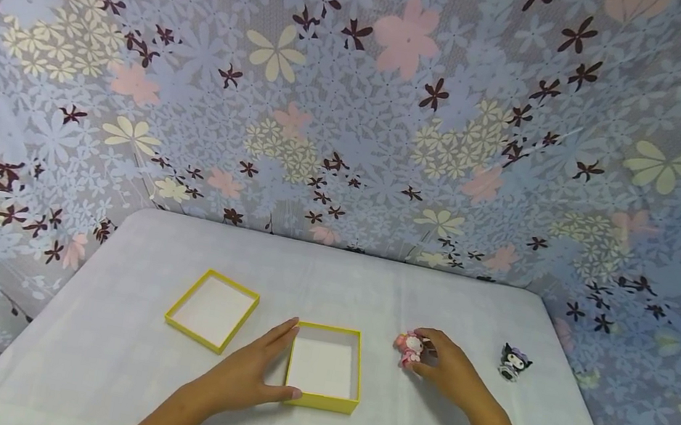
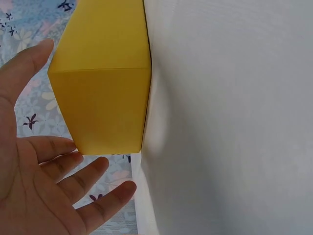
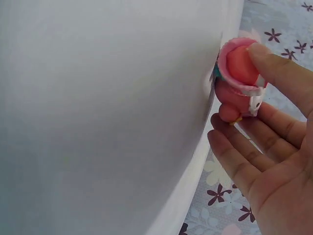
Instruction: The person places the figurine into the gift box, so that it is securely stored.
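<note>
In the head view, a yellow-rimmed box with a white inside sits on the table, open side up. My left hand spans its left side with spread, fairly straight fingers; the fingertips and thumb are at its edges. The left wrist view shows the yellow box close to the left hand. My right hand pinches a pink figurine between thumb and fingers, right of the box. In the right wrist view the thumb lies on the figurine, which stands at the table surface.
A shallow yellow-rimmed lid with a white inside lies left of the box. Right of my right hand stands a black-and-white figurine. White cloth covers the table, and floral fabric hangs behind it.
</note>
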### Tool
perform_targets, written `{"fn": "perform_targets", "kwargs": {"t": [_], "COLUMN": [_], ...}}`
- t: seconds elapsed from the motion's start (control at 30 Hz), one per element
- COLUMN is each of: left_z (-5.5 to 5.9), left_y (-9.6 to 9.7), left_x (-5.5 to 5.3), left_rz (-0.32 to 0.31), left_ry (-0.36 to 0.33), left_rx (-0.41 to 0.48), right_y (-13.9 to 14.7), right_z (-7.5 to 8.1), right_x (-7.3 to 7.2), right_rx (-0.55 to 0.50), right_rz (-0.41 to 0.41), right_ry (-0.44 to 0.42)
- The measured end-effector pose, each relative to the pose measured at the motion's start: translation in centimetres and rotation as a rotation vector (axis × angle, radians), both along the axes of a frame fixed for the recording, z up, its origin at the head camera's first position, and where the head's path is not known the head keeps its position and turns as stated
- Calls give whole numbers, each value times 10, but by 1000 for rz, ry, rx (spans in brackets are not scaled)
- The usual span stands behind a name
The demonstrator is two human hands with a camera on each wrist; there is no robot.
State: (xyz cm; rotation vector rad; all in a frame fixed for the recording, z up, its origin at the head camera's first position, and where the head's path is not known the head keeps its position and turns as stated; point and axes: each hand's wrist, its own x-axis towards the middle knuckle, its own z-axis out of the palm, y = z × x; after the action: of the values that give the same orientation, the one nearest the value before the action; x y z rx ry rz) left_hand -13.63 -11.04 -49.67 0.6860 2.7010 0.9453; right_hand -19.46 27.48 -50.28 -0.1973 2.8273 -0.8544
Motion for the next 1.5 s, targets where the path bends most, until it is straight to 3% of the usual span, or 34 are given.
{"fn": "perform_targets", "kwargs": {"t": [0.43,0.73,1.5], "left_z": [-4,-4,-6], "left_y": [3,5,10], "left_x": [-1,-2,-3], "left_rz": [-3,-5,-1], "left_ry": [15,19,21], "left_rx": [18,30,41], "right_y": [-9,-23,-66], "right_z": [7,18,36], "right_x": [9,23,44], "right_rx": [-122,-217,-284], "right_rz": [-35,18,116], "right_ry": [60,157,161]}}
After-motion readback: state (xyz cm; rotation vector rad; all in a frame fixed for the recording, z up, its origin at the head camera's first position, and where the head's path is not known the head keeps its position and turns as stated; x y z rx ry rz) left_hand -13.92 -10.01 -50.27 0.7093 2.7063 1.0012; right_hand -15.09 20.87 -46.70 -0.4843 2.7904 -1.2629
